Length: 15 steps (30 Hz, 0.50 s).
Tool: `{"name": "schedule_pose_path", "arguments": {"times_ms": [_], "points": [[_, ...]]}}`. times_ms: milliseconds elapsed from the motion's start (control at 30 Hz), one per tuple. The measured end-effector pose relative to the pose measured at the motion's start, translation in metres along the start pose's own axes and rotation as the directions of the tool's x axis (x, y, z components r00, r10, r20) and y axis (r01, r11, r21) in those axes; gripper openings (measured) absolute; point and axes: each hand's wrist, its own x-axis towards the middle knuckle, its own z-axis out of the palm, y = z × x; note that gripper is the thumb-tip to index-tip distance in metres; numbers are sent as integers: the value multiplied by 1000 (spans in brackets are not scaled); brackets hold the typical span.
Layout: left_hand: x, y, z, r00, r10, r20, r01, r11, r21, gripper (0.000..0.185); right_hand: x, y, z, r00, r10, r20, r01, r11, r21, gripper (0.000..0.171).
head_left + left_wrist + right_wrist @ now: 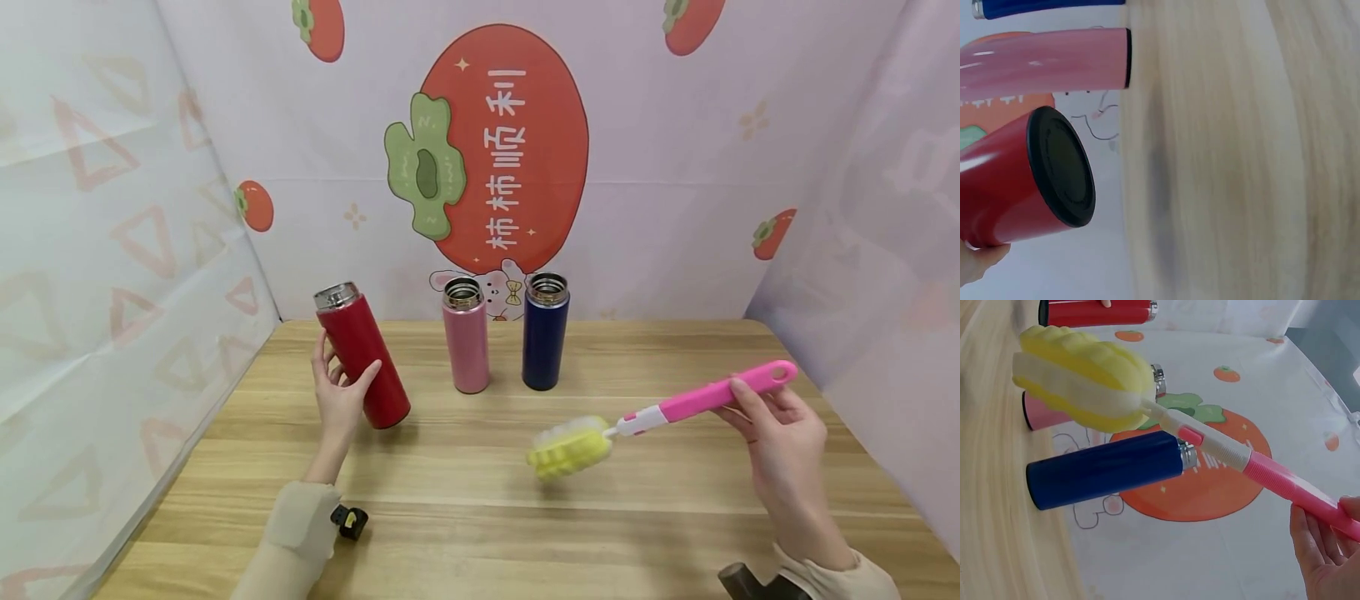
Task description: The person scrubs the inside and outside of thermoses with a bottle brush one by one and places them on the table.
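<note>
Both hands grip: left hand (339,392) tilted red flask (363,357), right hand (780,433) pink yellow-sponged brush (660,412).

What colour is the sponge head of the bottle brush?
The sponge head is yellow with a white band; the right wrist view shows it best.

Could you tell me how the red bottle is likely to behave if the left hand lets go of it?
The red bottle is tilted, its base lifted in the left-wrist view, so it would probably tip over. Being a smooth cylinder, it may then roll on the table. Its glossy shell looks slippery in the left hand.
</note>
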Motion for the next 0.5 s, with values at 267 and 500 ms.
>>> {"name": "schedule_pose_path", "arguments": {"times_ms": [267,500], "points": [[30,-58,-12,999,33,-32,-31,997,66,86,0,-2,-5,999,15,44,-17,999,41,19],[21,-19,1,994,38,-100,-23,989,147,84,0,-4,-6,998,36,60,-38,999,35,19]]}}
